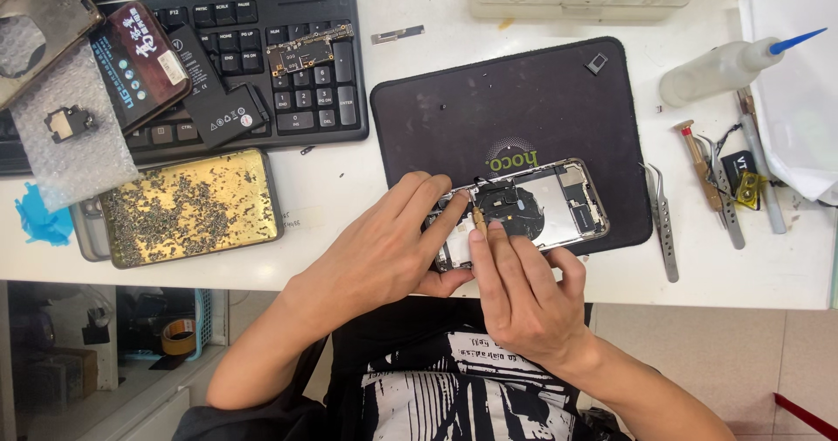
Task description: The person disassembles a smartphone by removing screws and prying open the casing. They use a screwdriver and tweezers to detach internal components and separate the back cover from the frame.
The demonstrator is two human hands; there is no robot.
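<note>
An opened phone housing [559, 201] lies on a dark work mat [541, 92], its insides showing a round black coil and small metal parts. My left hand [384, 240] rests over the housing's left end and steadies it with the fingertips. My right hand [519, 288] comes from below and pinches a small tan-handled tool [480, 221], whose tip touches the inside of the housing near its left end.
A black keyboard [305, 101] at the back left carries a circuit board [310, 50], a black battery [218, 92] and a dark phone. A gold tray of tiny screws [188, 205] sits left. Tweezers [663, 223], hand tools [716, 188] and a squeeze bottle [716, 70] lie right.
</note>
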